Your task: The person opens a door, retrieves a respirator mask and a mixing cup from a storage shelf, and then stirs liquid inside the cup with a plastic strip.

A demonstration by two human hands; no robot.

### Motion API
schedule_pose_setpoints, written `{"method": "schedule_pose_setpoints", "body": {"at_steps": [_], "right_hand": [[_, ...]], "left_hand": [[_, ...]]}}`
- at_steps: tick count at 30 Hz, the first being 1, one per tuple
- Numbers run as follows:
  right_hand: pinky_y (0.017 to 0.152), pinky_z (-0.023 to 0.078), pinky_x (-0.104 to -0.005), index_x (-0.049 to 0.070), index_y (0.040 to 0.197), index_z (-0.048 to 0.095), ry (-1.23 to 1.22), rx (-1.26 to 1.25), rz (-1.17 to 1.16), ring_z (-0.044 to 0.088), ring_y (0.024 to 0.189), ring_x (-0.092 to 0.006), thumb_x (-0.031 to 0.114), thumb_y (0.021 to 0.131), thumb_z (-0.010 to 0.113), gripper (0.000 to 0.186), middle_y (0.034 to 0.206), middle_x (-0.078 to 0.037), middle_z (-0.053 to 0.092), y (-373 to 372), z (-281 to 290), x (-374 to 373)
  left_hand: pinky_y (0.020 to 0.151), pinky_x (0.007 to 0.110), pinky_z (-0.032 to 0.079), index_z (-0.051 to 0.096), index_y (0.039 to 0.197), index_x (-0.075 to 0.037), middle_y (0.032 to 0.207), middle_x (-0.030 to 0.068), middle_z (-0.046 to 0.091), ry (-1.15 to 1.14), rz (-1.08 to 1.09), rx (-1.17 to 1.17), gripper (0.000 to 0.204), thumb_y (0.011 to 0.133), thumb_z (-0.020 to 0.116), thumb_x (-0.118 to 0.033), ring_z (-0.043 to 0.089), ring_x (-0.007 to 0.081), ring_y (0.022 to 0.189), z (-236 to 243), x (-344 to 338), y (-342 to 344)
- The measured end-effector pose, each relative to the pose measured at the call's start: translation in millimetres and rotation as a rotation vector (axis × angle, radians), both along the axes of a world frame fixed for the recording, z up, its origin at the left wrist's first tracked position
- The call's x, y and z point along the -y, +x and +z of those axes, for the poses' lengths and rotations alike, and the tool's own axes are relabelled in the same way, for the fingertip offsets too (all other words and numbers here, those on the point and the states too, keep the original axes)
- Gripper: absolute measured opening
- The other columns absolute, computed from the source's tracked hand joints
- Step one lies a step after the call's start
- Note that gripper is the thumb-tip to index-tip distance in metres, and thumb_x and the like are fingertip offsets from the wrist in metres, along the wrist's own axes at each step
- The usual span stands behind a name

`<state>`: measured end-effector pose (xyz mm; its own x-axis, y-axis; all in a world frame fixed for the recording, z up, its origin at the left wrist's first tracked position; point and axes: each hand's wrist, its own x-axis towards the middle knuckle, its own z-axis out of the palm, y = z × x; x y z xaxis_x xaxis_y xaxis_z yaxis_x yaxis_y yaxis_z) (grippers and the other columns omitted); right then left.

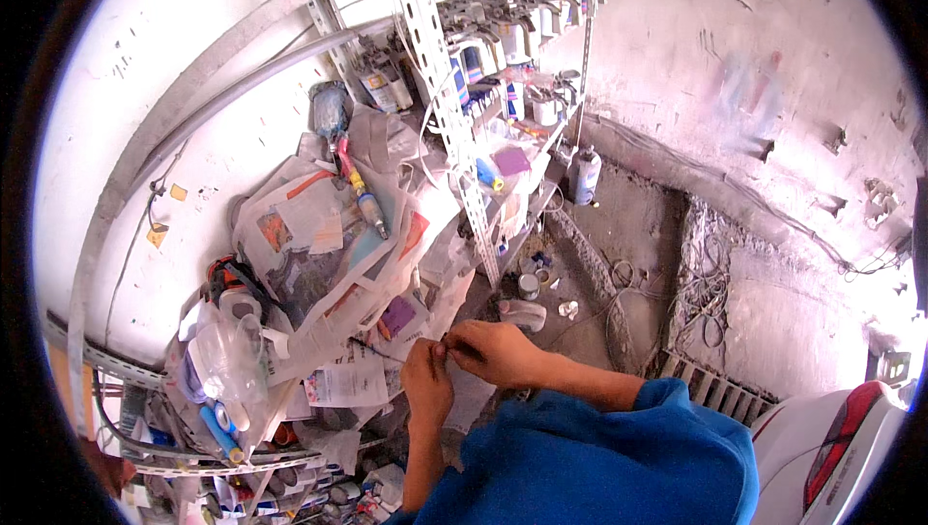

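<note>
- So, far left of the hands: crumpled clear plastic bag (227,356), blue tube-shaped item (218,433) just below it.
- Orange-and-black item (230,276) above that bag, also well left of the hands.
- Newspaper sheets (314,278) spread and overlapping, left of and above the hands.
- Red, yellow and blue hand tool (363,198) lying on the paper, farther above the hands.
- Thin dark strand (375,349): just left of the left hand, one end out over the paper, other end running in at the hand.
- Purple sheet (396,316) just above the left hand.
- Left hand (427,385): fingers closed in a pinch, looks to be gripping the strand.
- Right hand (498,353): fingers curled closed, tips up against the left's. Can't tell what is between them, too small and covered.
- Metal rack upright (445,100) above the hands; spouted containers (517,37) on the shelf behind it.
- Pale jug (523,314) on its side on the floor, just above the right hand.
- Coiled cables (710,298) on the floor, right of the hands.
- White car (822,457) with red tail light, far right.
</note>
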<state>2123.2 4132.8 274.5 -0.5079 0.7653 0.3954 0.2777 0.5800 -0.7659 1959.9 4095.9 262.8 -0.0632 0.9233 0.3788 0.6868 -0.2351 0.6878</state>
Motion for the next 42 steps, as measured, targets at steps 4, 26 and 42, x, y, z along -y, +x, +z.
{"method": "schedule_pose_setpoints", "body": {"at_steps": [4, 26, 42], "right_hand": [[0.071, 0.051, -0.042, 0.004, 0.102, 0.058, -0.047, 0.057, -0.026, 0.063, 0.084, -0.0352, 0.014, 0.086, 0.061, 0.019, 0.09, -0.016, 0.063, -1.6, -8.0, -0.4], [0.073, 0.049, -0.0437, 0.003, 0.102, 0.055, -0.098, -0.049, 0.102, 0.061, 0.086, -0.038, 0.018, 0.091, 0.06, 0.019, 0.09, -0.018, 0.062, -11.1, -3.0, -3.4], [0.079, 0.049, -0.0467, 0.005, 0.106, 0.06, -0.119, 0.165, 0.148, 0.062, 0.092, -0.0399, 0.021, 0.093, 0.055, 0.022, 0.095, -0.019, 0.065, -15.8, 11.1, -13.4]], "left_hand": [[0.06, 0.046, 0.042, 0.056, 0.086, 0.0, 0.074, 0.0211, 0.056, -0.06, 0.02, 0.039, 0.025, 0.098, 0.049, -0.021, 0.056, 0.0421, 0.07, 2.9, 2.4, 1.1], [0.077, 0.032, 0.047, 0.063, 0.093, 0.001, 0.089, 0.0114, 0.065, -0.074, -0.059, 0.285, 0.011, 0.088, 0.063, -0.01, 0.061, 0.022, 0.081, 31.0, 14.4, -18.1], [0.073, 0.032, 0.049, 0.065, 0.103, -0.001, 0.089, 0.0121, 0.069, -0.349, 0.013, 0.38, 0.025, 0.091, 0.065, -0.023, 0.064, 0.0187, 0.079, 25.6, 11.1, -32.3]]}}
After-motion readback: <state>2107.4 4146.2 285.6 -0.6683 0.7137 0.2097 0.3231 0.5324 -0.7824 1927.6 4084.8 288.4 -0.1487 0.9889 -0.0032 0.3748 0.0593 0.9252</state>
